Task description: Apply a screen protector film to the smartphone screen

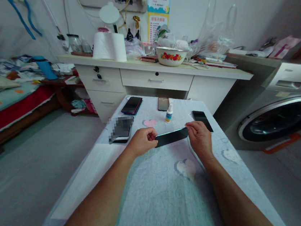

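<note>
Left hand (143,141) and right hand (200,138), each grip pinched on dark phone (171,137); small bottle (168,113) upright beyond.

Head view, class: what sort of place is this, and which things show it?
Probably a room at home: a bed at left, a cluttered desk with drawers, a washing machine at right.

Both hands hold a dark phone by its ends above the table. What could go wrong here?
1. The left hand and right hand pinch the dark phone only at its ends; it might slip.
2. The small bottle stands upright just beyond it; a forward move could tip it.
3. The black phone beside the right hand lies near the table edge and could be nudged off.
</note>
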Action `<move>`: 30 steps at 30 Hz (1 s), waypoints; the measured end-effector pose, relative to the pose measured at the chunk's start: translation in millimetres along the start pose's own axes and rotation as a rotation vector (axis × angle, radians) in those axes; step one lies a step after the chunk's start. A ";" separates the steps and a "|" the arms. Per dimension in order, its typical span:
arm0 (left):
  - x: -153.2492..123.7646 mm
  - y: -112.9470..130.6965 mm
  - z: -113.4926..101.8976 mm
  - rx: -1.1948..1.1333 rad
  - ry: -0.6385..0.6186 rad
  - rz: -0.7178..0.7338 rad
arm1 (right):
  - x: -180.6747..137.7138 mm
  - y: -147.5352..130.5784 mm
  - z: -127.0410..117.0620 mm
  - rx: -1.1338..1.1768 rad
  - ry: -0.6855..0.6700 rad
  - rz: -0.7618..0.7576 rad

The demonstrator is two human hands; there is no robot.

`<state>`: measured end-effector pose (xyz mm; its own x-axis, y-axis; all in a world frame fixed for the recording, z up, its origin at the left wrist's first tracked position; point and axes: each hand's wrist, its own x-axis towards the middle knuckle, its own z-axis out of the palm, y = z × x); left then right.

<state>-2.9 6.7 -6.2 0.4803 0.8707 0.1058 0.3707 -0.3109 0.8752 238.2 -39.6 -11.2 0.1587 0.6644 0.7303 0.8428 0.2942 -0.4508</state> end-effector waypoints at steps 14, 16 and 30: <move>0.3 0.9 0.3 0.003 0.008 0.000 | -0.3 -0.4 0.7 -0.005 -0.009 0.020; 0.6 0.5 0.4 0.005 0.008 0.001 | -0.1 -1.4 0.2 -0.005 -0.008 0.020; -0.1 -0.5 0.6 -0.004 0.001 0.011 | -0.4 -1.8 0.3 0.000 -0.002 0.014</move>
<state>-2.7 6.5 -6.9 0.4836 0.8676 0.1158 0.3622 -0.3189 0.8759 236.5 -40.2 -10.9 0.1694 0.6694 0.7233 0.8404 0.2852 -0.4608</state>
